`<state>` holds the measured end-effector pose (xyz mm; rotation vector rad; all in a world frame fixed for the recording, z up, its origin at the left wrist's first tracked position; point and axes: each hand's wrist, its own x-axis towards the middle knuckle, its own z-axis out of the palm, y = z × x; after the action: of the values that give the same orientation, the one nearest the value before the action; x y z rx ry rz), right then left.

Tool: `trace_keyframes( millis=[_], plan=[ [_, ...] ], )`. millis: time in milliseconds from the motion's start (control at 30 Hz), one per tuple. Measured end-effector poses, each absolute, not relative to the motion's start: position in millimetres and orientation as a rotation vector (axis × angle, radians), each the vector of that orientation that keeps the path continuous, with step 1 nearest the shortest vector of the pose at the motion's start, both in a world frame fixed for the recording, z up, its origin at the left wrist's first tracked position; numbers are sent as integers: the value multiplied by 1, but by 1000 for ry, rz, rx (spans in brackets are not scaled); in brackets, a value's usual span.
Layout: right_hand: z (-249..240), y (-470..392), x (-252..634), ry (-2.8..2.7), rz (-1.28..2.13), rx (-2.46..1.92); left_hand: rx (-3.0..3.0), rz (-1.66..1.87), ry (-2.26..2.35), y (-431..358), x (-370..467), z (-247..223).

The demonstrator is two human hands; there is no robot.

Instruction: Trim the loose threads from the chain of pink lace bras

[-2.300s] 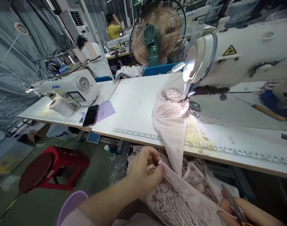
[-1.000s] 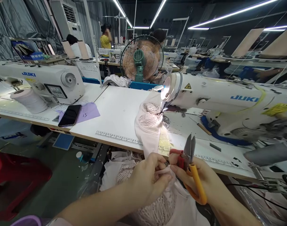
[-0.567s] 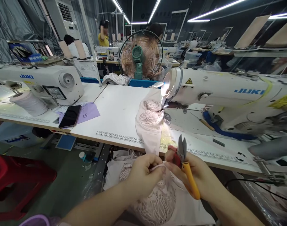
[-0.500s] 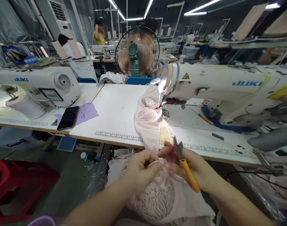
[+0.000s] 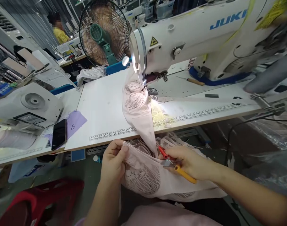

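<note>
A pale pink lace garment piece (image 5: 143,177) is stretched between my hands below the table edge. My left hand (image 5: 114,161) pinches its upper left corner between thumb and fingers. My right hand (image 5: 187,158) is closed around thread snips (image 5: 184,174) with a red and an orange handle. Their blades point left, against the garment's top edge; whether they touch the cloth I cannot tell. Another pale pink lace piece (image 5: 136,102) lies under the needle of the sewing machine (image 5: 192,37), its tapered end hanging over the table edge towards my right hand.
A white table (image 5: 101,110) with a printed ruler spans the front. On the left are a phone (image 5: 59,134), purple paper (image 5: 75,122) marked 15 and a second sewing machine (image 5: 32,100). A fan (image 5: 102,36) stands behind. A red stool (image 5: 44,197) is at lower left.
My view has tilted and shifted. My hands have moved apart, left hand leftwards, drawing the garment's edge straight between them. The snips' blades have swung from pointing up to pointing left at the cloth.
</note>
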<state>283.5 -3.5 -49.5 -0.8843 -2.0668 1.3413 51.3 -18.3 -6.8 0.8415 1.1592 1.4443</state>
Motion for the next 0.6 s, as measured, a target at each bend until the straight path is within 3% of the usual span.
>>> trace_keyframes(
  millis=[367,433,533,600],
  plan=[
    [-42,-5,295,-2150,1241,-1142,670,1423,1206,-18,45,-23],
    [-35,15,310,-2166,1055,-1312,695,1417,1193,-18,43,-24],
    [-27,54,338,-2198,479,-1764,740,1392,1138,-18,40,-25],
    [-26,82,356,-2123,375,-1859,769,1371,1098,-18,38,-24]
  ],
)
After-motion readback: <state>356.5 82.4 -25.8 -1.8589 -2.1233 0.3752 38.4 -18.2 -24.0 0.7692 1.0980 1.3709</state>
